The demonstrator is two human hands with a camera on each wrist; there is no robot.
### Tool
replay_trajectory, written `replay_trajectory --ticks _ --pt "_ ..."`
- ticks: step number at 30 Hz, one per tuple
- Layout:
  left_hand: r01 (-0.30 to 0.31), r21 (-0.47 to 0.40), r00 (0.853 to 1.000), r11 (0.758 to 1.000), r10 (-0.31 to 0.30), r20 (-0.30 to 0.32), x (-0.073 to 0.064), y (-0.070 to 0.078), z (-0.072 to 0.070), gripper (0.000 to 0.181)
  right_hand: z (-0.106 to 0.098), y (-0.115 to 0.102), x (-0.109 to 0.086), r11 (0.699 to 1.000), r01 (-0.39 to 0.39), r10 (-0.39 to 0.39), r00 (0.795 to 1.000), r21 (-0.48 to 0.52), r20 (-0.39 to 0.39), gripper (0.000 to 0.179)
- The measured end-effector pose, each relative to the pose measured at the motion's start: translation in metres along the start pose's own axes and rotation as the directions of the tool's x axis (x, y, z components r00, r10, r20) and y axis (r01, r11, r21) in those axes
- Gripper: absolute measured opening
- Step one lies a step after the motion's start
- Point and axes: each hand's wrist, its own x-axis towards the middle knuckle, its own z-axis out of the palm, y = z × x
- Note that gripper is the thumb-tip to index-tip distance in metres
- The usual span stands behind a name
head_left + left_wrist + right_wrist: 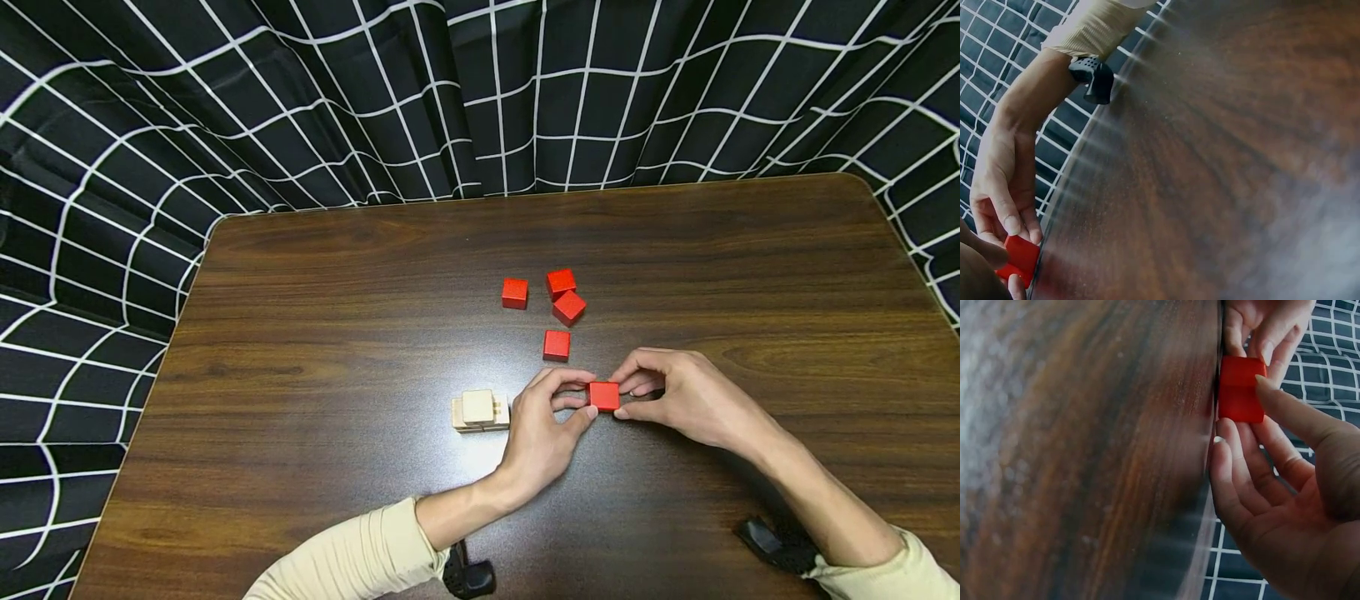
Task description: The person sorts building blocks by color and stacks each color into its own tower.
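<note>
A red cube (pixel 603 397) sits between both hands near the middle of the wooden table. From its left side, my left hand (pixel 546 429) pinches it, thumb at the near edge and fingers behind. Opposite, my right hand (pixel 686 398) holds the same cube with thumb and bent fingertips. The right wrist view shows the right thumb against a face of the cube (pixel 1242 403), fingertips low by the tabletop. In the left wrist view the cube (pixel 1021 257) is partly covered by the left hand's fingers.
Beyond the hands lie several loose red cubes: one close by (pixel 557 345), one farther left (pixel 514 293), and a touching pair (pixel 568 308). Left of the left hand stands a small stack of pale wooden blocks (pixel 477 408). A black-and-white grid curtain (pixel 510 92) surrounds the table (pixel 315 333).
</note>
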Motion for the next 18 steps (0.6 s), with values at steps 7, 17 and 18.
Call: replay_trajectory --ticks 7,17,18 --pt "0.016 0.027 0.999 0.999 -0.017 0.027 0.0022 0.0015 -0.0016 0.033 -0.0026 0.0018 0.0011 1.000 0.012 -0.012 1.000 -0.006 0.019 0.029" --pt "0.049 0.088 0.997 0.995 -0.054 0.056 0.0027 0.0051 -0.0040 0.034 -0.0035 0.0015 0.0009 1.000 0.006 -0.006 0.999 -0.011 0.038 0.029" --pt "0.045 0.092 0.997 0.995 -0.051 0.056 0.0027 0.0049 -0.0042 0.034 -0.0034 0.0015 0.0009 1.000 0.006 -0.006 0.999 -0.012 0.038 0.029"
